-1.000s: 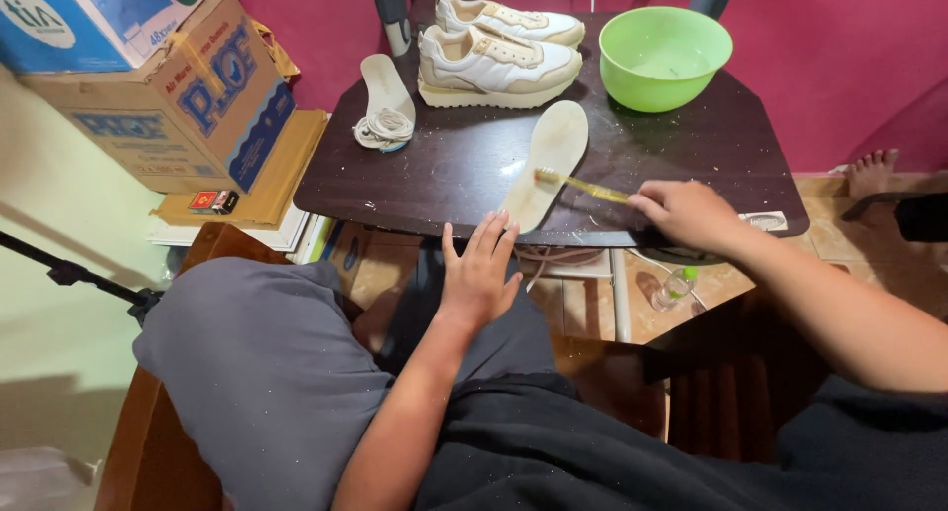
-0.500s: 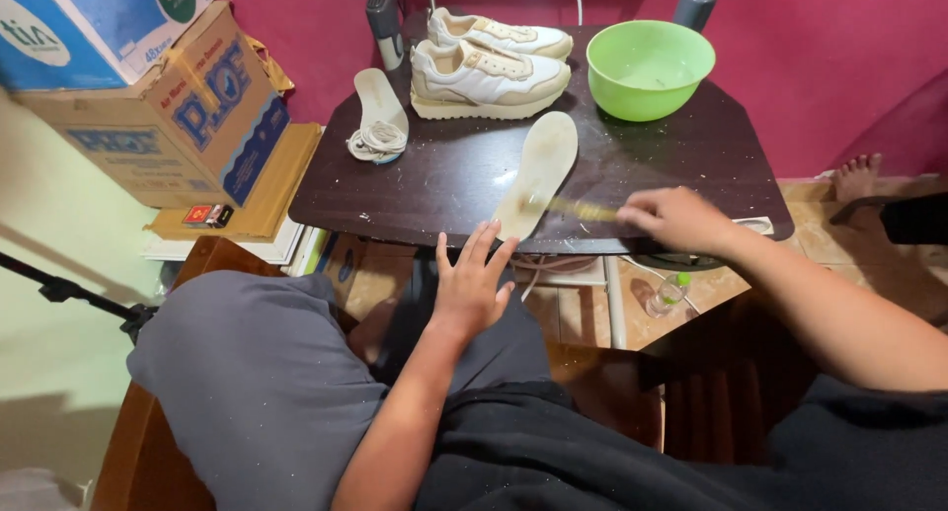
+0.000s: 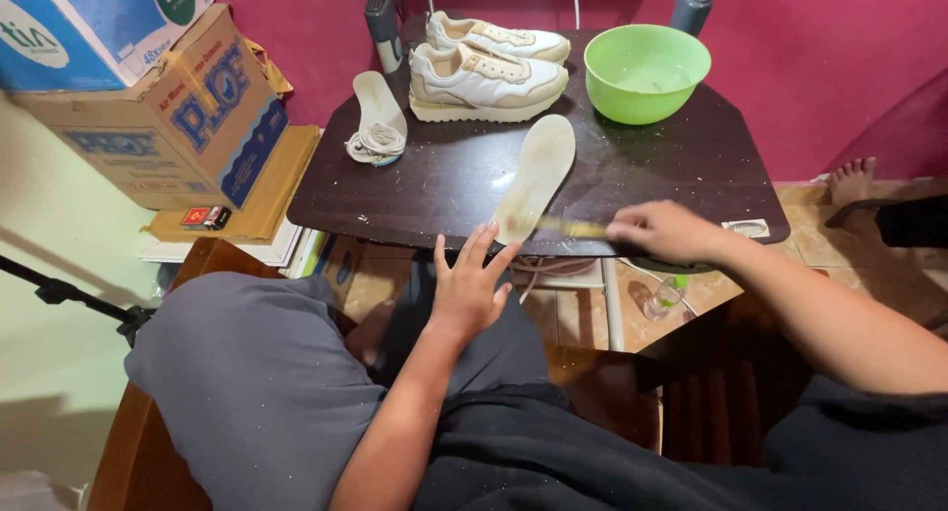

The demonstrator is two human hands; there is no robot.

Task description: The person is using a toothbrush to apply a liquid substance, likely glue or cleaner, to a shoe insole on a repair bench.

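1. The right hand, at centre right of the frame, is clenched round a thin yellowish tool whose tip meets the insole.
2. The insole lies flat on the dark surface, its heel at the near edge.
3. The left hand is released, fingers spread, just below that heel.
4. Two white sneakers and a green bowl sit at the frame's top.

Right hand: has slid along the table's near edge, away from the heel of the insole; the yellow brush in its grip now blurs.
Left hand: fingers spread wider, tips lifted closer to the insole's heel.
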